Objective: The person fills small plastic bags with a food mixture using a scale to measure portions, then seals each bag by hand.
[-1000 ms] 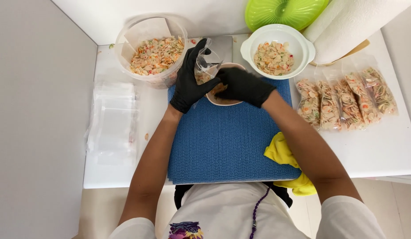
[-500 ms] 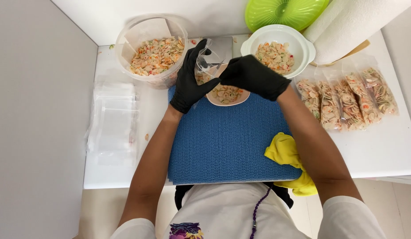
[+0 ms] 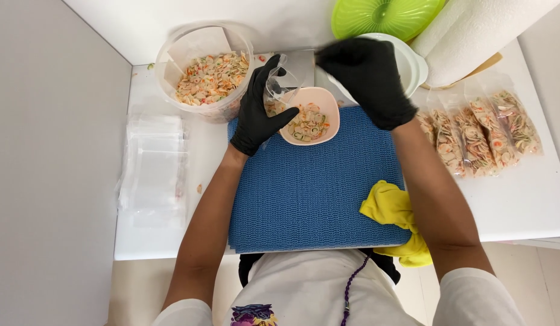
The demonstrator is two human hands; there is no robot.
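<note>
A small clear plastic bag [image 3: 279,84] is pinched in the left hand [image 3: 259,111], held tilted just over the rim of a pink bowl [image 3: 308,116] of coloured pasta shells at the far edge of the blue mat [image 3: 310,193]. That gloved hand is curled, forearm stretched up from the lower left. The right hand [image 3: 367,81], also black-gloved, hovers palm-down above a white bowl [image 3: 413,63], fingers loosely bent; whether it holds anything cannot be told. Left stands a clear tub [image 3: 204,72] of shells; filled packets [image 3: 482,136] lie right on the white desk [image 3: 515,199].
</note>
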